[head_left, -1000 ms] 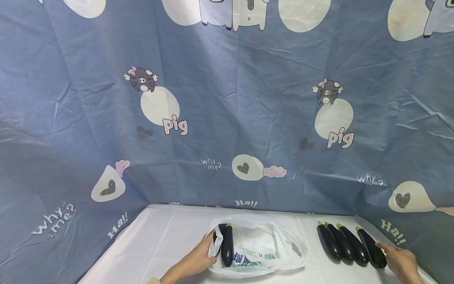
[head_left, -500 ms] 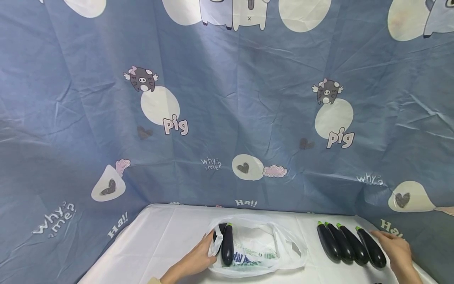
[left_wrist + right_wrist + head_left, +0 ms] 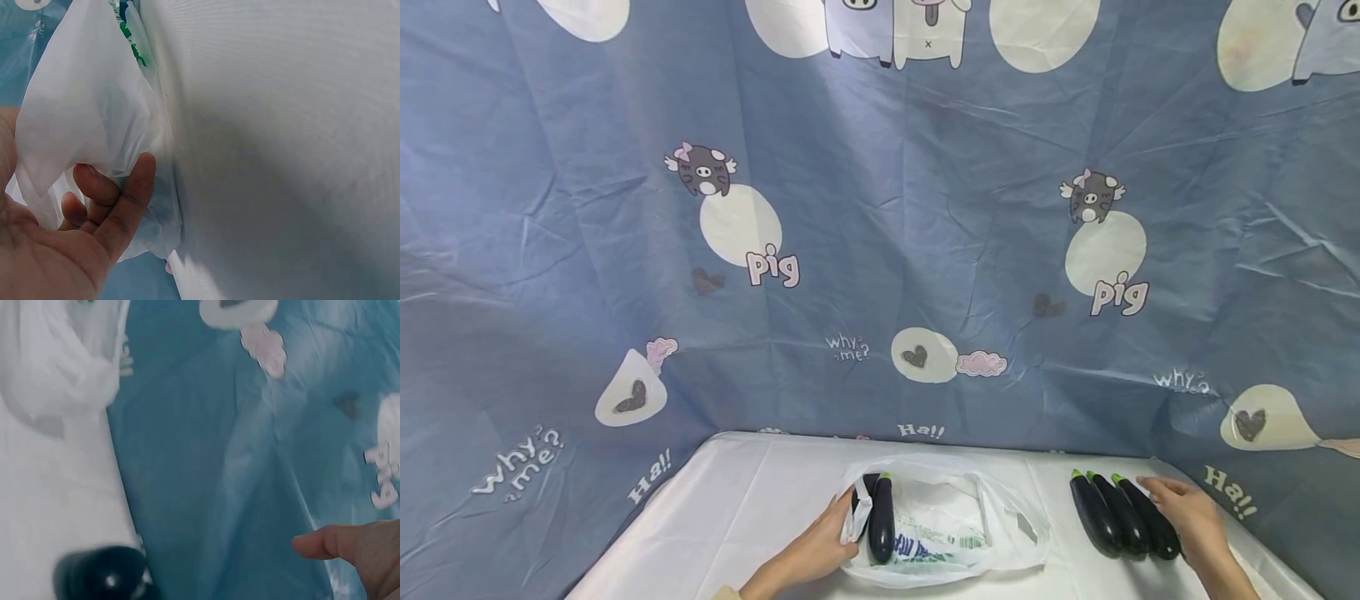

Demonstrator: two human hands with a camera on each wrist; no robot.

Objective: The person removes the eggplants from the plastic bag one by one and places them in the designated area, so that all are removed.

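Left hand (image 3: 823,540) grips the near-left edge of the white plastic bag (image 3: 1002,525), just beside two eggplants (image 3: 882,518) inside. Right hand (image 3: 1189,521), well apart from the left, is at the right end of a row of three eggplants (image 3: 1122,517) on the white-covered table (image 3: 760,492); cannot tell whether its fingers hold anything.

The table (image 3: 752,483) was covered with a white sheet. Near its middle a white plastic bag (image 3: 1011,542) was spread open; to the right, three dark eggplants (image 3: 1118,517) were laid side by side, green ends pointed toward the far edge.
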